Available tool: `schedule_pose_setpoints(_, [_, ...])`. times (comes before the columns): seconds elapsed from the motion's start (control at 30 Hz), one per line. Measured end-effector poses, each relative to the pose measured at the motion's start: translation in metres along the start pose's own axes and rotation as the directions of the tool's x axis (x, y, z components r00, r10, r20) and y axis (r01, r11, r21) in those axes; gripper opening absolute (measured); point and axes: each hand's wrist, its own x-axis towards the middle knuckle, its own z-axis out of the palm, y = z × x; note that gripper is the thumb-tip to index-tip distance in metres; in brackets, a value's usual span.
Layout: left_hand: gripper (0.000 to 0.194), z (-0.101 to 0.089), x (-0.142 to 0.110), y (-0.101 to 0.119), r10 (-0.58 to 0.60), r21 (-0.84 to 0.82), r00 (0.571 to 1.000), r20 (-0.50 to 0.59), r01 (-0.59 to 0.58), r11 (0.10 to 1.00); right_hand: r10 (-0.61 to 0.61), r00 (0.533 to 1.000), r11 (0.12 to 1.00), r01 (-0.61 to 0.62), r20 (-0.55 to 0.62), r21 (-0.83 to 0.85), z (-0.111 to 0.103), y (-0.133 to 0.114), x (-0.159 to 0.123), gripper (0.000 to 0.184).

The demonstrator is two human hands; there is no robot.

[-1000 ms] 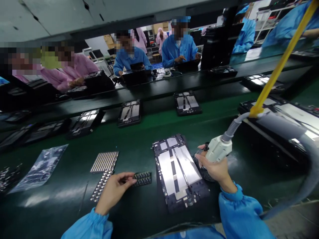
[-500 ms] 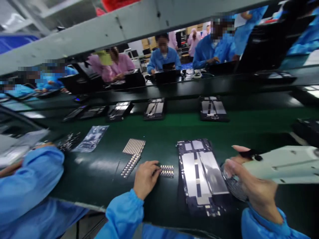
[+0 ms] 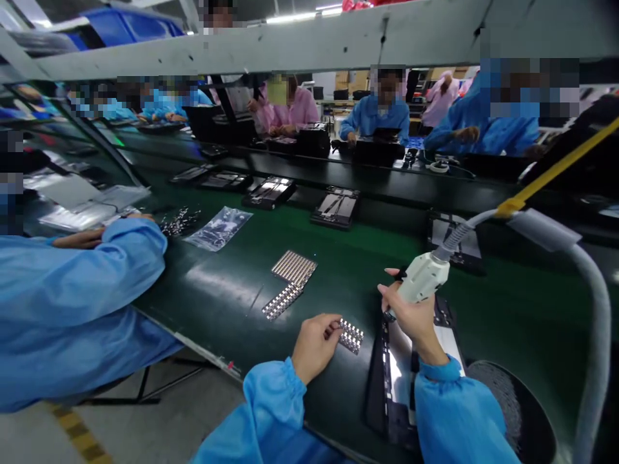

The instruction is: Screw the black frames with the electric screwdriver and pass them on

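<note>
From here I've got my left hand [image 3: 315, 345] low, fingertips [image 3: 334, 320] pinched, pointing right; and there's my right hand [image 3: 414, 323], farther forward, curled in a grip, its arm [image 3: 459, 415] slanted inward.

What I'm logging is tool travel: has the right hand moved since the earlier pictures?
Yes, the right hand moved left, from beside the open device to over it.

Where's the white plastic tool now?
The white plastic tool is right of centre in the head view, in the right hand, near the flat black-and-silver device.
</note>
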Motion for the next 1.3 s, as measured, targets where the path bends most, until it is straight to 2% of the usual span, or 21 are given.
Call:
schedule_pose_setpoints(0.07, [0.011,-0.006,0.001,-0.004,-0.021,-0.041,0.998,-0.053,0.019,0.999,0.007,1.000,1.000,-0.007,0.001,0.010,-0.001,0.001,-0.001,0.033])
schedule_pose_setpoints(0.23, [0.010,-0.012,0.002,-0.001,0.001,-0.126,0.980,-0.199,-0.027,0.992,0.003,1.000,1.000,-0.004,0.013,0.012,0.001,0.002,-0.001,0.033])
schedule_pose_setpoints(0.33, [0.011,-0.011,0.001,0.004,-0.001,-0.127,0.978,-0.211,-0.027,0.992,0.007,1.000,1.000,-0.007,0.012,0.012,0.002,0.003,0.000,0.035])
schedule_pose_setpoints(0.63, [0.016,-0.010,-0.002,0.018,0.066,-0.136,0.993,-0.094,-0.079,0.988,-0.003,1.000,1.000,0.003,0.029,0.014,0.003,0.002,0.000,0.035])
schedule_pose_setpoints(0.8, [0.020,-0.003,-0.004,0.015,0.030,-0.184,0.997,-0.077,-0.044,0.982,-0.049,0.999,0.999,0.049,-0.014,0.017,-0.001,-0.006,0.000,0.034])
schedule_pose_setpoints(0.87, [0.024,0.000,0.001,0.018,0.089,-0.160,0.995,-0.040,-0.094,0.983,-0.073,0.997,0.996,0.073,-0.019,0.045,-0.004,-0.011,-0.001,0.034])
schedule_pose_setpoints(0.97, [0.024,0.006,0.012,0.027,0.190,-0.119,0.979,0.071,-0.181,0.976,-0.069,0.998,0.991,0.068,0.003,0.116,-0.007,-0.014,-0.004,0.034])
schedule_pose_setpoints(1.07, [0.022,0.017,0.022,0.037,0.236,-0.101,0.958,0.164,-0.222,0.970,-0.044,0.998,0.984,0.037,0.038,0.172,-0.007,-0.013,-0.006,0.037])
schedule_pose_setpoints(1.2, [0.021,0.031,0.027,0.041,0.303,-0.084,0.929,0.214,-0.291,0.953,-0.040,0.997,0.987,0.029,0.063,0.158,-0.006,-0.010,-0.009,0.039])
schedule_pose_setpoints(1.3, [0.017,0.037,0.027,0.040,0.296,-0.106,0.935,0.197,-0.279,0.954,-0.027,0.997,0.986,0.014,0.079,0.164,-0.004,-0.010,-0.010,0.038])
